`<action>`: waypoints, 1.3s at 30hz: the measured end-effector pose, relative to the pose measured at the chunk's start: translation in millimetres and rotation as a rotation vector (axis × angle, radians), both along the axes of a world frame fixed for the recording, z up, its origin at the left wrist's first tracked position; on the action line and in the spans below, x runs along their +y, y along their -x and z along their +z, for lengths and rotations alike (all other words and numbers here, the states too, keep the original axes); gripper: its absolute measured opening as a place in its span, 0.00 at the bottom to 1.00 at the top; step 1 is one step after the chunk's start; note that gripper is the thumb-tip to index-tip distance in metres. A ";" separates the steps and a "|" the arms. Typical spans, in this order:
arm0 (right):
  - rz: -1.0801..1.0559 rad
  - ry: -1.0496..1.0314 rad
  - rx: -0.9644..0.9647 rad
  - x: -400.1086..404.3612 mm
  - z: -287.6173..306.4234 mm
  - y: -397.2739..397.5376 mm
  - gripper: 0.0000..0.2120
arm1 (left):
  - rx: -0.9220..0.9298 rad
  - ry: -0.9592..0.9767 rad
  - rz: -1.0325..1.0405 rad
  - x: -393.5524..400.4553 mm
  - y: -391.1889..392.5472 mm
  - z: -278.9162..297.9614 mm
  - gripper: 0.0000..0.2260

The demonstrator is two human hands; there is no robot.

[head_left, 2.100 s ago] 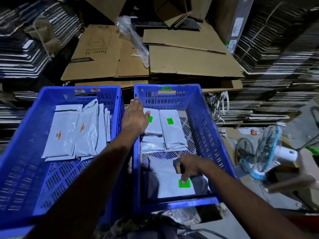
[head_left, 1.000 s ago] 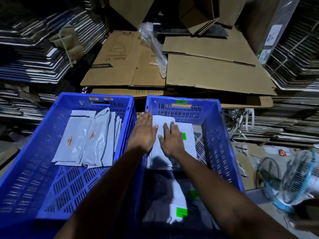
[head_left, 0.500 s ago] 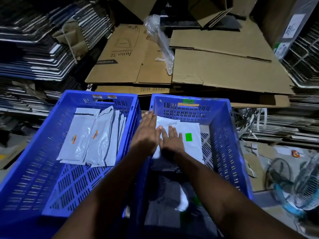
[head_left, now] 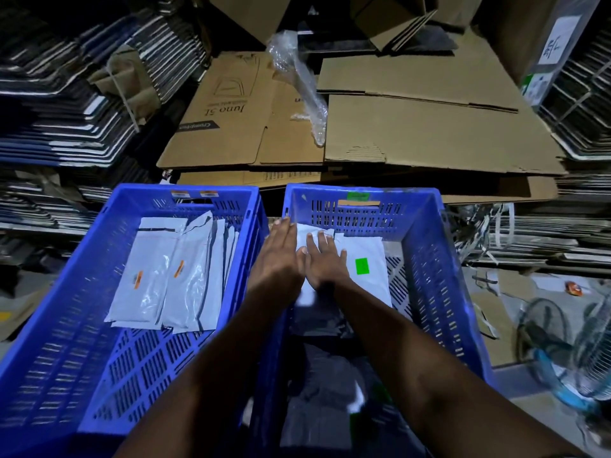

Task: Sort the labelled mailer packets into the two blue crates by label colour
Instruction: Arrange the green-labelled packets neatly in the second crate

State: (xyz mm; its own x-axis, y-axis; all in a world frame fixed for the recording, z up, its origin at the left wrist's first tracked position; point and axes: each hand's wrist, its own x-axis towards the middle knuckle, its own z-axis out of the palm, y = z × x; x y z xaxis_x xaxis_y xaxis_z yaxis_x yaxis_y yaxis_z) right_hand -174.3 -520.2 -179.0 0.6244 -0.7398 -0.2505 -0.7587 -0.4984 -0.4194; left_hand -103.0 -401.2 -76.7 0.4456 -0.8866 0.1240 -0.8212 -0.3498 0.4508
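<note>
Inside the right crate (head_left: 426, 259), both hands lay flat, fingers (head_left: 322, 241) straight: right hand (head_left: 325, 262) pressing a white packet (head_left: 367, 272) with green label (head_left: 362, 266), left hand (head_left: 279, 259) beside it. Orange-labelled packets (head_left: 172, 276) sat in the left crate (head_left: 82, 309).

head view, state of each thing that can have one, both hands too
left hand: flat, fingers straight, at right crate's near-left wall
right hand: flat, pressing white packets
green-label packet: lying flat in right crate
orange-label packets: overlapping row in left crate
fan: blades blurred, cannot tell if running
</note>
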 end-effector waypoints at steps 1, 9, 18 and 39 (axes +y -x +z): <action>-0.011 0.002 0.011 -0.2 -1.5 -1.5 0.27 | -0.014 0.016 -0.005 0.2 -0.3 -1.3 0.25; -0.017 0.016 0.187 -0.6 16.0 -12.8 0.30 | -0.031 0.087 -0.025 3.9 1.1 -2.0 0.25; 0.012 0.004 0.150 5.5 6.5 -13.0 0.28 | -0.021 0.107 -0.055 5.9 0.8 -3.0 0.27; 0.004 0.098 -0.008 50.0 -3.3 27.4 0.31 | 0.008 0.047 -0.004 2.1 -0.3 -2.2 0.24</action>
State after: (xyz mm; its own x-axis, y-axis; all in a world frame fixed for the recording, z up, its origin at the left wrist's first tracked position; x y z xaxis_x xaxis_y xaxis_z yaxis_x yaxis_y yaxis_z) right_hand -201.7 -470.3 -182.3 0.6291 -0.7580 -0.1722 -0.7535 -0.5401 -0.3750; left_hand -102.7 -399.1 -78.9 0.4431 -0.8818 0.1616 -0.8189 -0.3248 0.4731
